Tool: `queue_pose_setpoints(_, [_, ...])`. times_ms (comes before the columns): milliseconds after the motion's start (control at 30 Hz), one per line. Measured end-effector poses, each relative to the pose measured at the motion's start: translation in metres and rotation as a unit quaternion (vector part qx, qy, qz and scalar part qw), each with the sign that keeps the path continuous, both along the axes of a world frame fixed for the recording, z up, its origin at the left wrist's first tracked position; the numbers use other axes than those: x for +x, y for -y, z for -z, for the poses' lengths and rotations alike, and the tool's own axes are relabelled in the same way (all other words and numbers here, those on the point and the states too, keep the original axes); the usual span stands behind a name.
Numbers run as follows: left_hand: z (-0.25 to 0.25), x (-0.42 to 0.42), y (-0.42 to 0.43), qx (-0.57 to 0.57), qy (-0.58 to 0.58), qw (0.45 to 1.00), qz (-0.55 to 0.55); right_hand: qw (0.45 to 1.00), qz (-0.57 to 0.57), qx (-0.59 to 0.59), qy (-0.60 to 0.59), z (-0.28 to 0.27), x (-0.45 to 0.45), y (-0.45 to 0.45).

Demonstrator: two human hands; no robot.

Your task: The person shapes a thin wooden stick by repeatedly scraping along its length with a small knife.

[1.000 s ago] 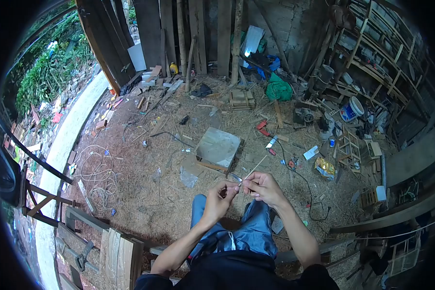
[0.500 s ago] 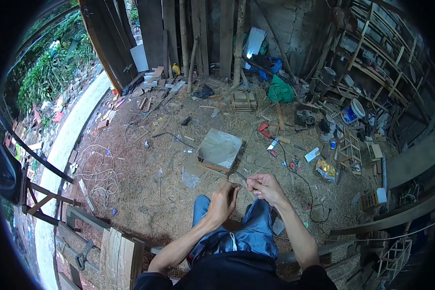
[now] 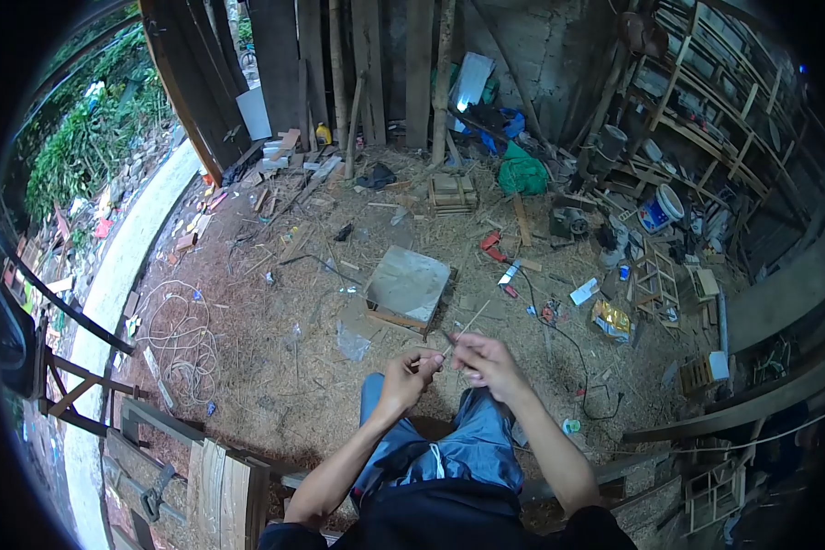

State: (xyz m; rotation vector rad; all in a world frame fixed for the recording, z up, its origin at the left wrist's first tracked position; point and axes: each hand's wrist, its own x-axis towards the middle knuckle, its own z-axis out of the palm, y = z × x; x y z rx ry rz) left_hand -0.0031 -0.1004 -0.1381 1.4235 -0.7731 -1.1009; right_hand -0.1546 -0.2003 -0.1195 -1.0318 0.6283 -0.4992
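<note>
Over my knees, my left hand (image 3: 411, 378) pinches the near end of a thin light stick (image 3: 474, 317), which slants up and to the right. Close beside it on the right, my right hand (image 3: 488, 367) is closed round a small dark blade-like tool (image 3: 448, 338), whose tip lies by the stick. Its handle is hidden in my fingers. Just beyond both hands, a low square block with a grey top (image 3: 409, 282) stands on the floor.
A red power tool (image 3: 492, 246) with a dark cord lies beyond the block to the right. A gold bag (image 3: 611, 321), a bucket (image 3: 660, 209) and wooden frames are on the right. Coiled rope (image 3: 181, 335) lies left. Planks (image 3: 222, 490) stand at the lower left.
The stick, blurred or hidden half a second ago, shows again between my hands. My right hand has turned over somewhat, palm lower. The whole view has shifted slightly.
</note>
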Motion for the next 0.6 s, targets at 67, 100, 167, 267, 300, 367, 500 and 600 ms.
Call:
queue_pose_setpoints(67, [-0.002,-0.006,0.001,-0.022,0.017,1.0,0.007,0.999,-0.029,0.028,0.024,0.003,0.002,-0.001])
queue_pose_setpoints(100, [-0.002,-0.007,-0.001,-0.043,0.031,0.999,0.008,0.999,-0.033,0.031,0.012,0.002,-0.001,0.004])
queue_pose_setpoints(167, [-0.003,-0.006,-0.006,-0.024,0.041,0.999,0.016,0.998,-0.045,0.035,0.0,0.001,-0.003,0.008])
queue_pose_setpoints(267, [0.0,-0.008,-0.009,-0.013,0.037,0.999,0.026,0.997,-0.062,0.017,-0.038,-0.001,-0.007,0.009])
queue_pose_setpoints(300, [0.0,-0.009,-0.008,-0.018,0.027,0.999,0.026,0.998,-0.054,0.003,-0.039,0.001,-0.006,0.01])
queue_pose_setpoints(367, [-0.003,-0.01,-0.008,-0.019,0.038,0.999,0.02,0.998,-0.049,-0.01,-0.04,0.003,-0.007,0.011])
queue_pose_setpoints(500, [-0.014,-0.01,-0.008,0.016,0.085,0.996,0.023,0.997,-0.027,-0.04,-0.065,0.006,-0.009,0.013])
queue_pose_setpoints(600, [-0.005,-0.006,-0.011,0.016,0.088,0.996,0.016,0.992,0.043,-0.081,-0.088,0.018,-0.021,0.033])
